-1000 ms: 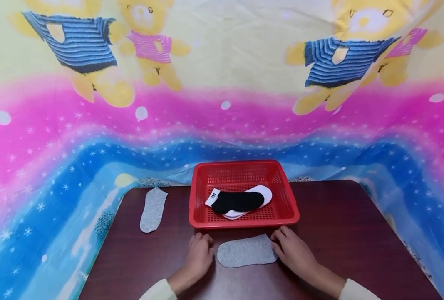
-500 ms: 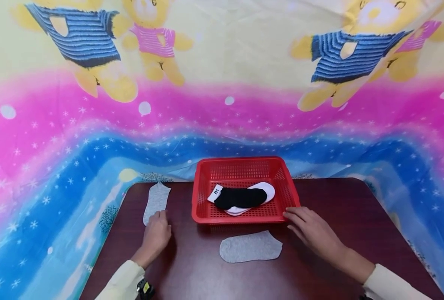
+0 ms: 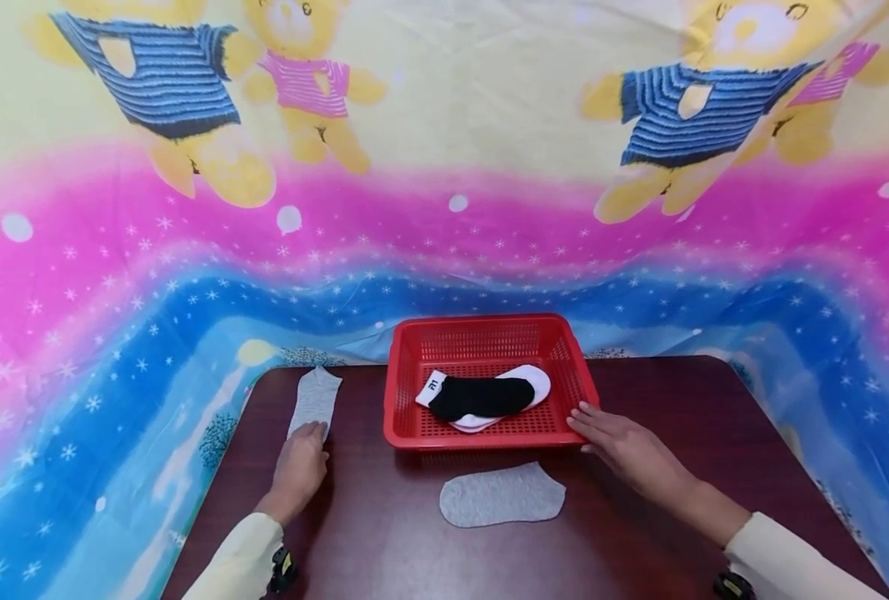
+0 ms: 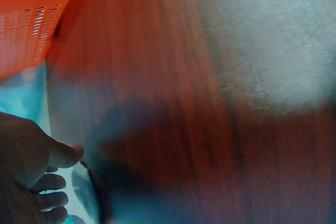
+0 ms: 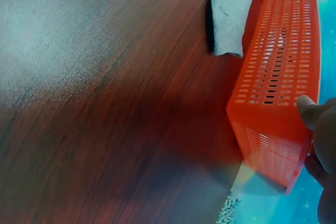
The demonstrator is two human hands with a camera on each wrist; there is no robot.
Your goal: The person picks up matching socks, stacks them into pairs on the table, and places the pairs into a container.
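- A small dark marking on the white cuff of a black sock is too small to read surely; the sock lies over a white sock inside a red basket.
- Two plain grey socks lie flat on the table: the left grey sock beside the basket, the front grey sock before it.
- The left hand covers the left grey sock's near end, fingers touching; whether they pinch cannot be told.
- The right hand grips the basket's near right corner between thumb and fingers.
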